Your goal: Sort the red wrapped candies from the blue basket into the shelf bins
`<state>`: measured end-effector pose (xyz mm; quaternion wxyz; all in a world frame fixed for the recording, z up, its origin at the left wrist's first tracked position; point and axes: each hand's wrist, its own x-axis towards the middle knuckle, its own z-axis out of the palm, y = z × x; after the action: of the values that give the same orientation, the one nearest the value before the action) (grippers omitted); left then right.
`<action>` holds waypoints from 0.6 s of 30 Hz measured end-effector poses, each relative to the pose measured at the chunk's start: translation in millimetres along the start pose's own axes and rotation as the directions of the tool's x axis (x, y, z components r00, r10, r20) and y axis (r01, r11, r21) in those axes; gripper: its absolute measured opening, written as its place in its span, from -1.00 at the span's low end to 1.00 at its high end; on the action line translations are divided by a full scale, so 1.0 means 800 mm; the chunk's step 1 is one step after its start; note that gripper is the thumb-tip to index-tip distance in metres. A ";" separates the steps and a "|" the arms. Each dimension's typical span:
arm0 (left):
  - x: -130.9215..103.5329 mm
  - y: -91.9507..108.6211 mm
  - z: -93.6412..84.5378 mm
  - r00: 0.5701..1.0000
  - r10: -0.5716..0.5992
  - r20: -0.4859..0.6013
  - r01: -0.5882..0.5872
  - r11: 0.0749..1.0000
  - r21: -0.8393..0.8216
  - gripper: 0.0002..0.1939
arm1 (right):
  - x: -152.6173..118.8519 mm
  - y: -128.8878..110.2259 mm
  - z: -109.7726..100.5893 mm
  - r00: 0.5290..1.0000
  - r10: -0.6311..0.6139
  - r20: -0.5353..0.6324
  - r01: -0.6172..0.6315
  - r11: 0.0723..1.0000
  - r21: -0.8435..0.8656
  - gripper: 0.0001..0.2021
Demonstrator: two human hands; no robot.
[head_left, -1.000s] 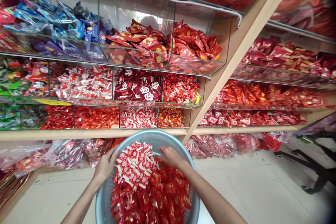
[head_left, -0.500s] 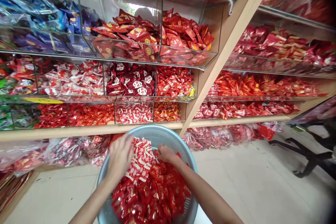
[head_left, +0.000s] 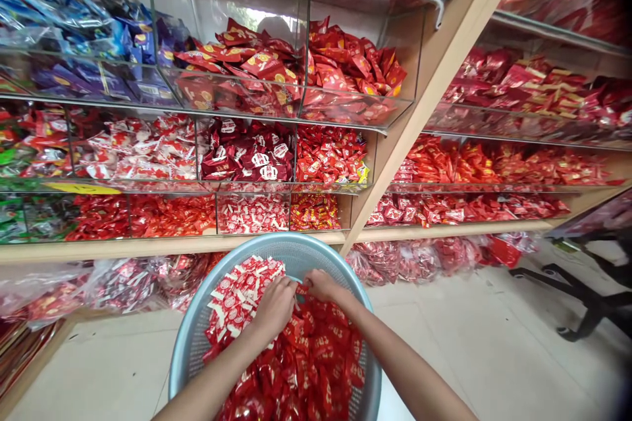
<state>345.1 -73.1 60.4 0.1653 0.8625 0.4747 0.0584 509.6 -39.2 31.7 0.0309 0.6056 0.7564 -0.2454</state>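
Observation:
A blue-grey plastic basket [head_left: 178, 335] stands in front of me, loaded with wrapped sweets. Small red-and-white wrapped candies [head_left: 239, 293] are heaped at its back left. Shiny red packets with gold print [head_left: 323, 358] fill the right and front. My left hand [head_left: 276, 306] is over the middle of the basket, its fingers bent together in a pinch. Just beside it, my right hand [head_left: 320, 285] is closed at the upper edge of the red packets. The fingertips of both hands nearly meet, and what lies between them is too small to make out.
Behind the basket rise shelves with clear bins of sweets, among them dark red packets [head_left: 261, 154] and blue packets [head_left: 74, 20]. Filled plastic bags [head_left: 123, 283] lie under the bottom shelf. A black chair base [head_left: 582, 302] stands on the tiled floor at right.
My left hand has come down and right, from above the red-and-white candies to beside my right hand, its fingers now closed. The right hand has stayed nearly in place.

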 end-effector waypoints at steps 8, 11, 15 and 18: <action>-0.006 0.000 -0.009 0.997 0.062 -0.035 -0.062 0.998 0.005 -0.60 | -0.017 -0.020 -0.015 0.998 0.019 0.061 -0.013 0.995 -0.094 -0.73; -0.010 -0.001 -0.010 0.995 0.087 -0.050 -0.084 0.995 0.049 -0.63 | -0.021 -0.024 -0.023 0.993 -0.001 0.116 0.017 0.991 -0.136 -0.71; -0.012 -0.005 -0.006 0.988 0.134 -0.077 -0.125 0.986 0.110 -0.67 | -0.025 -0.033 -0.030 0.988 0.027 0.149 0.002 0.981 -0.196 -0.70; 0.000 -0.010 0.002 0.972 0.229 -0.056 -0.219 0.965 0.144 -0.71 | -0.027 -0.042 -0.028 0.990 0.059 0.125 -0.029 0.973 -0.231 -0.70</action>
<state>339.0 -69.3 56.3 0.0809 0.9172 0.3827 0.0754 489.6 -54.3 69.6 0.1551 0.5973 0.7623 -0.1952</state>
